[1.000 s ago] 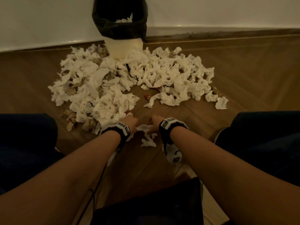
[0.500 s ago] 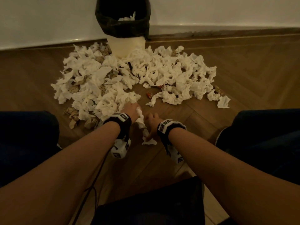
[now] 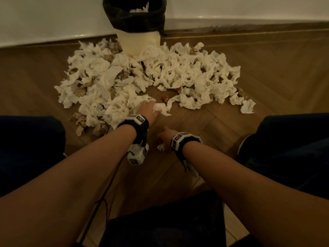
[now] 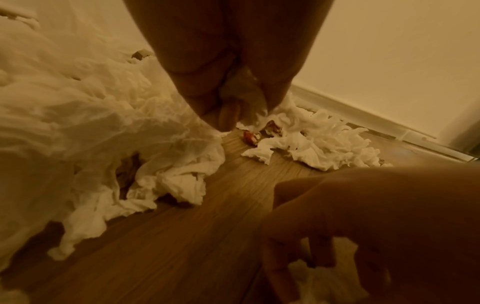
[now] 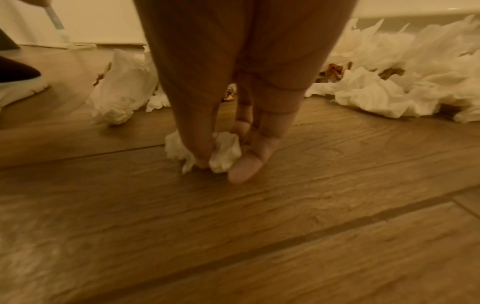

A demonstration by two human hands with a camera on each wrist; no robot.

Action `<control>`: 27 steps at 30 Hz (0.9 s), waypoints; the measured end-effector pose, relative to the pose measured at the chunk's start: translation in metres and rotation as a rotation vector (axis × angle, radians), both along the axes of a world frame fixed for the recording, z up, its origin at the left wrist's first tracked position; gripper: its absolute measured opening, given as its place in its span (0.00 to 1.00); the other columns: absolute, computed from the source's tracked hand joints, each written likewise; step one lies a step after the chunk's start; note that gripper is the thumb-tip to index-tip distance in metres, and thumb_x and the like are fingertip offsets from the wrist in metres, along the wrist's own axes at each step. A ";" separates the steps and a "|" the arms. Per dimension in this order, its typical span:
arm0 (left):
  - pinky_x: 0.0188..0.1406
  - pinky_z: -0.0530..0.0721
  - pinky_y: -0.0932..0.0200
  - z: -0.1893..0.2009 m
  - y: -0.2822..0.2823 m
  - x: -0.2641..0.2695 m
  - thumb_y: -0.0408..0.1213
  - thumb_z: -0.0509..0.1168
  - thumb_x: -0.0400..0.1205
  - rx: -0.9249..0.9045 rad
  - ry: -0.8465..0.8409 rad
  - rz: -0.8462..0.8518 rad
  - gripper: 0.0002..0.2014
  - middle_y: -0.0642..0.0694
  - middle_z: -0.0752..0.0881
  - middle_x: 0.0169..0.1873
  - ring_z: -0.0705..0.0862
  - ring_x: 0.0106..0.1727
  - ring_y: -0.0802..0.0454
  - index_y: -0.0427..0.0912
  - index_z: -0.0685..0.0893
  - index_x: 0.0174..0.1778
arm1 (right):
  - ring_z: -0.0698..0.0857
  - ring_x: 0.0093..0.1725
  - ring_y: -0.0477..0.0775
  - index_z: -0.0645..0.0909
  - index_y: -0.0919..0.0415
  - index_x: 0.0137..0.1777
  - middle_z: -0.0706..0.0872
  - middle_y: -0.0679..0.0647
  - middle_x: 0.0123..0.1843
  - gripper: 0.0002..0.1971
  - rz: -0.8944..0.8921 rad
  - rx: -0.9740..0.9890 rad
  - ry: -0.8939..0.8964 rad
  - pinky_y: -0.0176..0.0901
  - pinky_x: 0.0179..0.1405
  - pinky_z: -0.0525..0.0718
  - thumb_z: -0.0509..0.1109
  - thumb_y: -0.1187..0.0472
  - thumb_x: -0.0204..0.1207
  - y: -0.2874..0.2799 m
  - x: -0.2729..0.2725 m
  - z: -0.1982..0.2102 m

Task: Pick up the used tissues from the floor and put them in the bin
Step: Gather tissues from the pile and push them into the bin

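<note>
Two hands, left hand [image 3: 146,111] gripping one tissue [image 3: 161,109], right hand [image 3: 164,136] pinching another tissue [image 5: 223,152], one bin [image 3: 137,29]

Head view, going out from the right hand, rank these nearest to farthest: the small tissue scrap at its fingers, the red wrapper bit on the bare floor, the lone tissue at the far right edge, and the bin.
1. Small tissue scrap: at the right hand, under its fingers.
2. Red wrapper bit: ahead on bare floor.
3. Lone tissue: right edge of the pile.
4. Bin: against the wall, behind the pile.

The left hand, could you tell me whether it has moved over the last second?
Yes. The left hand, gripping a tissue, has moved forward across the floor toward the bin.
</note>
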State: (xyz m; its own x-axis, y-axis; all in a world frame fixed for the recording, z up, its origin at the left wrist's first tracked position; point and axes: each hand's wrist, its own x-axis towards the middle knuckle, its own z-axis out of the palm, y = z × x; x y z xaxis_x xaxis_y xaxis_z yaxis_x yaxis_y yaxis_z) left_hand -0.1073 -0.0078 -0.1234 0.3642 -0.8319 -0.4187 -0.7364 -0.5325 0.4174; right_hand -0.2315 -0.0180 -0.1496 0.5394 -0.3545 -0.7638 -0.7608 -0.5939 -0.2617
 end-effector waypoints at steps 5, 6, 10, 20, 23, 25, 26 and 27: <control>0.37 0.84 0.53 0.003 0.006 -0.001 0.27 0.47 0.85 -0.055 0.243 0.066 0.18 0.33 0.83 0.53 0.84 0.43 0.42 0.39 0.77 0.66 | 0.76 0.68 0.64 0.75 0.63 0.70 0.71 0.61 0.73 0.20 0.190 -0.015 0.135 0.50 0.61 0.78 0.67 0.62 0.79 -0.007 0.009 0.004; 0.34 0.82 0.56 0.004 0.007 0.000 0.25 0.46 0.84 -0.064 0.277 0.073 0.19 0.33 0.85 0.48 0.83 0.38 0.44 0.40 0.82 0.57 | 0.76 0.68 0.63 0.74 0.64 0.70 0.73 0.61 0.72 0.19 0.185 -0.021 0.130 0.51 0.62 0.77 0.64 0.63 0.80 -0.008 0.009 0.004; 0.27 0.73 0.62 0.015 0.006 0.000 0.24 0.49 0.80 -0.039 0.193 0.054 0.19 0.38 0.83 0.38 0.75 0.30 0.50 0.46 0.78 0.30 | 0.80 0.54 0.60 0.78 0.67 0.65 0.81 0.64 0.61 0.15 0.102 -0.034 0.077 0.48 0.55 0.77 0.60 0.64 0.82 -0.018 0.006 0.017; 0.53 0.76 0.52 0.059 -0.006 -0.005 0.39 0.58 0.85 -0.125 0.137 0.147 0.15 0.35 0.78 0.63 0.78 0.62 0.38 0.37 0.74 0.65 | 0.76 0.39 0.54 0.79 0.63 0.46 0.79 0.56 0.43 0.19 -0.267 -0.193 -0.166 0.45 0.42 0.73 0.56 0.49 0.82 -0.051 0.006 0.077; 0.57 0.80 0.48 0.086 -0.013 0.001 0.30 0.54 0.85 -0.122 0.103 0.124 0.18 0.34 0.74 0.69 0.78 0.62 0.36 0.40 0.70 0.72 | 0.79 0.38 0.54 0.78 0.65 0.42 0.80 0.56 0.42 0.14 -0.251 -0.256 -0.174 0.47 0.43 0.73 0.55 0.60 0.85 -0.066 0.007 0.113; 0.59 0.82 0.44 0.107 -0.016 0.005 0.25 0.54 0.84 -0.134 0.141 0.126 0.21 0.34 0.72 0.71 0.79 0.62 0.36 0.41 0.69 0.73 | 0.85 0.50 0.62 0.81 0.68 0.56 0.84 0.61 0.52 0.12 -0.269 -0.287 -0.180 0.49 0.49 0.80 0.56 0.68 0.83 -0.074 0.004 0.135; 0.58 0.83 0.44 0.116 -0.016 0.007 0.24 0.54 0.83 -0.157 0.175 0.139 0.21 0.34 0.73 0.70 0.80 0.62 0.37 0.42 0.70 0.73 | 0.85 0.53 0.64 0.80 0.69 0.62 0.85 0.64 0.57 0.13 -0.289 -0.309 -0.197 0.49 0.52 0.83 0.58 0.70 0.82 -0.078 0.003 0.144; 0.53 0.84 0.45 0.125 -0.016 0.010 0.25 0.53 0.84 -0.194 0.205 0.157 0.20 0.35 0.76 0.67 0.81 0.58 0.37 0.43 0.72 0.71 | 0.85 0.55 0.64 0.80 0.69 0.64 0.84 0.64 0.60 0.15 -0.311 -0.327 -0.220 0.49 0.54 0.83 0.59 0.71 0.81 -0.081 0.002 0.155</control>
